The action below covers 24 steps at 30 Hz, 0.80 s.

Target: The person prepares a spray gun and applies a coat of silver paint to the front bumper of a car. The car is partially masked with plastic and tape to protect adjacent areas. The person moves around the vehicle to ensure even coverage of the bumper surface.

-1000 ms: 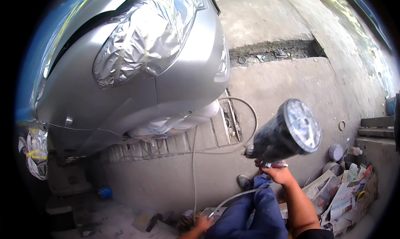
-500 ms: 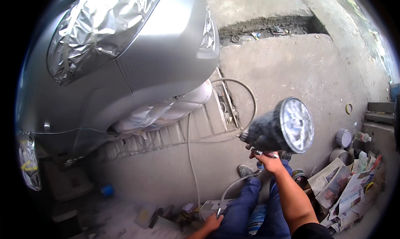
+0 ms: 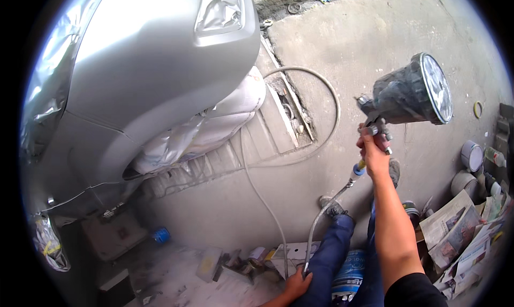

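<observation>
A spray gun (image 3: 373,127) with a large paint-smeared cup (image 3: 402,94) is gripped by my right hand (image 3: 375,149), fingers wrapped round its handle. The cup lies tilted, its pale silvery round end facing right. From the handle's foot a grey air hose (image 3: 317,221) runs down to my left hand (image 3: 296,285), which is closed on it beside my left thigh. To the left stands a silver car body (image 3: 160,60); its lamp is masked with foil (image 3: 220,9). A pale plastic wrap (image 3: 214,122) covers its wheel. The gun is apart from the car.
The hose loops over the concrete floor (image 3: 369,50) and a ribbed strip beside the wheel. Newspapers (image 3: 455,234), tins (image 3: 471,156) and a bottle (image 3: 495,157) lie at right. A blue bucket (image 3: 350,275) stands between my legs. A broken trench (image 3: 300,1) crosses the far floor.
My right hand has moved the spray gun up and to the right, away from the car. The view has shifted, so the car sits farther left. My left hand still holds the hose.
</observation>
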Available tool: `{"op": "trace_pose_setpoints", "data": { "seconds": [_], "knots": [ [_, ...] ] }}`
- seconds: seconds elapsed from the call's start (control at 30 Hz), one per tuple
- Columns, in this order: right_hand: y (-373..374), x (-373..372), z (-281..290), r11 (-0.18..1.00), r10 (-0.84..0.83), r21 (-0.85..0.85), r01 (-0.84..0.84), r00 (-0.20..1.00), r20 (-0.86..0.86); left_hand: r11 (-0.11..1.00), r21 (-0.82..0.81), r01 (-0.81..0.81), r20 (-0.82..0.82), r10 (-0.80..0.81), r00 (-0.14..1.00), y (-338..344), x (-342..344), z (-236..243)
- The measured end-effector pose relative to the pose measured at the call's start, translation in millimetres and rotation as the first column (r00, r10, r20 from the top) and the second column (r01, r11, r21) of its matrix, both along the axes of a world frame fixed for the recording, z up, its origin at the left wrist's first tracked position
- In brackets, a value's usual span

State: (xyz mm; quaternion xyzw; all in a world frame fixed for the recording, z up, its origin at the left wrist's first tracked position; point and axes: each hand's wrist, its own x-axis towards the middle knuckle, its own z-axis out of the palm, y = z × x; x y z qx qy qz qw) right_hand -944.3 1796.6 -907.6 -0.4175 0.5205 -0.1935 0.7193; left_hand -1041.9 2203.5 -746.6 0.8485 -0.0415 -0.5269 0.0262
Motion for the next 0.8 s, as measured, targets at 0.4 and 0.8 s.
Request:
{"op": "trace_pose_setpoints", "data": {
  "seconds": [0.4,0.8],
  "knots": [
    [72,26,-55,0.946,0.279,0.095,-0.310,0.927,0.249,0.993,0.104,0.058,0.082,-0.066,0.994,-5,-3,-9],
    [24,58,-111,0.971,0.056,0.223,-0.081,0.991,0.119,0.982,0.171,0.085,0.155,-0.112,0.982,-13,5,-21]
  ]
}}
